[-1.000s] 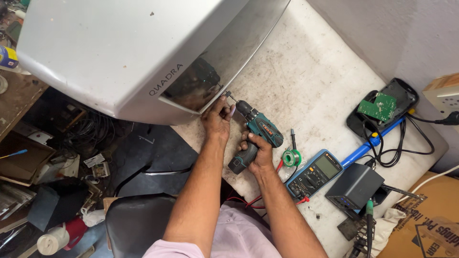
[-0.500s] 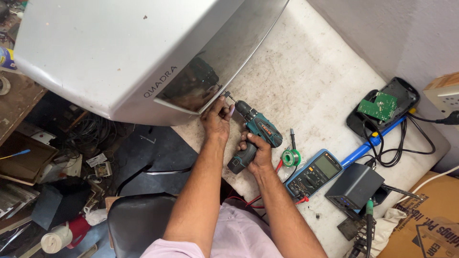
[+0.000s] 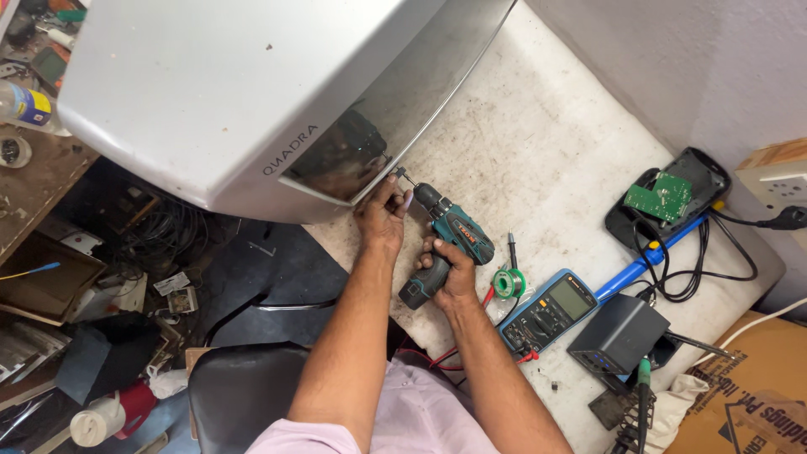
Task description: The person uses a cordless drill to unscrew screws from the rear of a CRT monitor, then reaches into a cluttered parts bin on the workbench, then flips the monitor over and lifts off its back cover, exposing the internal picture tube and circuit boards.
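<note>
Teal and black cordless drill [image 3: 450,240] sits tilted over the white benchtop, bit aimed up-left at the lower edge of the big silver appliance housing [image 3: 227,92]. That housing lies on its side at far left, its dark glossy panel facing the drill.

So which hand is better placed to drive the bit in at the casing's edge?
The right hand, probably: it already grips the teal cordless drill, whose bit points at the lower edge of the grey casing. The left hand is pinched at the bit tip, steadying it.
</note>
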Action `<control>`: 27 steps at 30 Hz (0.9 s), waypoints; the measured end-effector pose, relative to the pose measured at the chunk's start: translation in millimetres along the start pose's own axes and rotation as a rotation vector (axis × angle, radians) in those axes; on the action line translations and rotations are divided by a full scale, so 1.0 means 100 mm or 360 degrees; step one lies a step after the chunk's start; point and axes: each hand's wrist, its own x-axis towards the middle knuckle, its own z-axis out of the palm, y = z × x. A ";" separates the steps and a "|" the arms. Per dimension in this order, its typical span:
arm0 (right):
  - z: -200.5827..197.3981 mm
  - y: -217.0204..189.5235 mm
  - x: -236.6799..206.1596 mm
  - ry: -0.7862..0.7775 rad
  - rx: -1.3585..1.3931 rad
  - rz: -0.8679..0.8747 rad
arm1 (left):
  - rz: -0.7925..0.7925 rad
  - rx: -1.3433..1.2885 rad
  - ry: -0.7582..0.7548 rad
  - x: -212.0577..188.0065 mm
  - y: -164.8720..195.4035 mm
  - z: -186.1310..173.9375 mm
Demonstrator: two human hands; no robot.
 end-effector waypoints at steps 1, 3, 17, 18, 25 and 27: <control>0.00 0.00 0.00 0.0005 0.0003 0.0008 | -0.0008 -0.0010 0.0001 -0.01 0.00 0.00; 0.00 0.00 -0.01 0.0011 0.0007 0.0019 | 0.0004 -0.0009 -0.0020 -0.02 0.01 0.01; 0.06 -0.01 -0.02 0.0011 0.0018 0.0033 | 0.0025 0.0019 -0.0008 -0.13 0.10 0.09; 0.06 -0.02 -0.02 -0.0005 0.0013 0.0028 | 0.0032 0.0016 -0.0023 -0.13 0.10 0.10; 0.09 -0.04 -0.02 0.0015 -0.0017 0.0023 | 0.0037 0.0026 -0.0044 -0.15 0.13 0.12; 0.09 -0.03 -0.02 0.0010 -0.0019 0.0025 | 0.0028 0.0030 -0.0033 -0.15 0.14 0.12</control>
